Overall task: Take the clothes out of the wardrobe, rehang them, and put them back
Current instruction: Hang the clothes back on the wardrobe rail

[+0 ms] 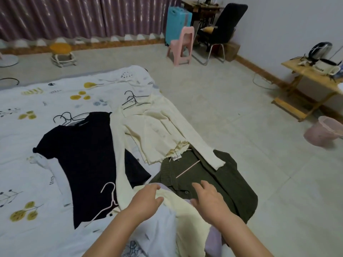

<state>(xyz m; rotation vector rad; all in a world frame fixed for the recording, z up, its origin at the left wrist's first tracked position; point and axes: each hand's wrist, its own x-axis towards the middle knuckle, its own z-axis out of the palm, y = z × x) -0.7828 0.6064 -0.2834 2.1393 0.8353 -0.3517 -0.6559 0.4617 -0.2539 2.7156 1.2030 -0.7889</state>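
Clothes lie spread on a bed with a white patterned sheet point(37, 101). A black short-sleeved top point(83, 154) lies at the left with black wire hangers point(65, 117) at its neck. A cream long-sleeved top point(157, 130) lies in the middle, more black hangers point(134, 100) at its collar. An olive green cardigan point(213, 175) with a pink hanger bar point(187, 168) on it lies at the bed's near right. A pale pink hanger point(109, 199) rests on the black top. My left hand point(146, 201) and right hand point(209, 199) hover open over pale yellow and white garments point(187, 219).
Tiled floor lies to the right of the bed. A pink basket point(324, 132) and a wooden table point(311, 78) with a kettle stand at the right. A pink stool point(182, 46), a black chair point(224, 25) and a blue case point(178, 23) stand by the curtain.
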